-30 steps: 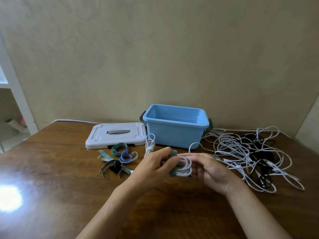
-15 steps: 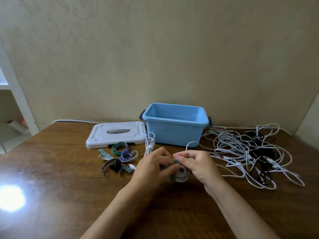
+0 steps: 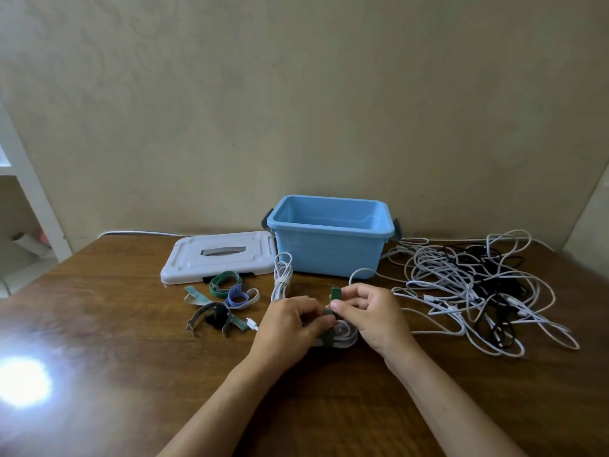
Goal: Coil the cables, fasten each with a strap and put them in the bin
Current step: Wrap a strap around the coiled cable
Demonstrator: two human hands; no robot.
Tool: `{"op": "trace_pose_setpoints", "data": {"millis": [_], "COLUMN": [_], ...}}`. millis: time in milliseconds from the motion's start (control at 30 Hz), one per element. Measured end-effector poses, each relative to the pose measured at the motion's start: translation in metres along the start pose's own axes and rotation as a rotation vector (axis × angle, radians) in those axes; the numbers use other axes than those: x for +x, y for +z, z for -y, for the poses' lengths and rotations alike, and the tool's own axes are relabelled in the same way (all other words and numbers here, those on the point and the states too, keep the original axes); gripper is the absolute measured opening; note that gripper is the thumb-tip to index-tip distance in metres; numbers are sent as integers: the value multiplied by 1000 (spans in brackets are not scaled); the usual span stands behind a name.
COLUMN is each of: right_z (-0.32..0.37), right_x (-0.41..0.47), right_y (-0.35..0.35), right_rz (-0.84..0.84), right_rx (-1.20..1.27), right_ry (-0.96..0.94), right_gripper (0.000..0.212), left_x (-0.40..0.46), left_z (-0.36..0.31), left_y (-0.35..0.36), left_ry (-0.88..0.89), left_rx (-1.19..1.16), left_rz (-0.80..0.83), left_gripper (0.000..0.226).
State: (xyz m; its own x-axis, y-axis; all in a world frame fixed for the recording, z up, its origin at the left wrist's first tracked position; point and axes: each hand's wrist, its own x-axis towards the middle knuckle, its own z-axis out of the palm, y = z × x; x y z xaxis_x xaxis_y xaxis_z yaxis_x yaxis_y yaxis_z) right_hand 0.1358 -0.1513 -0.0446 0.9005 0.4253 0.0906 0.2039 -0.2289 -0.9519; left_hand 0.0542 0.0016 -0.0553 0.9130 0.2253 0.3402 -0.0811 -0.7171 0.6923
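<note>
Since a second ago both hands have drawn closer together over the coil [image 3: 342,334], and the strap's [image 3: 336,293] green end now sticks up above the right hand's [image 3: 372,316] fingers, which pinch it. The left hand [image 3: 290,324] grips the coil and the strap's lower wrap against the table [image 3: 115,324]. The bin [image 3: 329,239] stands behind, near the wall, its lid [image 3: 217,258] flat to its left. A tied cable [image 3: 281,278] lies before the bin; spare straps [image 3: 224,298] sit left of the hands. The tangle [image 3: 478,291] spreads toward the table's right edge. Bare wood lies near the front.
</note>
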Motion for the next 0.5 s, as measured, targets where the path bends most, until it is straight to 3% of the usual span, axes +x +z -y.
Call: {"op": "trace_pose_setpoints", "data": {"millis": [100,267,500], "right_z": [0,-3,-3], "right_x": [-2,0,1], "right_y": [3,2,1], "right_rz": [-34,-61,-55], "right_rx": [-35,-49,-69], "right_ry": [-54,-57,-60], "right_gripper": [10,7,9], "left_x": [1,4,6], "left_z": [-2,-8,-8], "left_y": [-3,-4,-9], "left_ry": [-35,-231,-226], "left_rx": [-13,-199,-125], "left_rz": [54,131,201], "left_gripper": [11,22,16]}}
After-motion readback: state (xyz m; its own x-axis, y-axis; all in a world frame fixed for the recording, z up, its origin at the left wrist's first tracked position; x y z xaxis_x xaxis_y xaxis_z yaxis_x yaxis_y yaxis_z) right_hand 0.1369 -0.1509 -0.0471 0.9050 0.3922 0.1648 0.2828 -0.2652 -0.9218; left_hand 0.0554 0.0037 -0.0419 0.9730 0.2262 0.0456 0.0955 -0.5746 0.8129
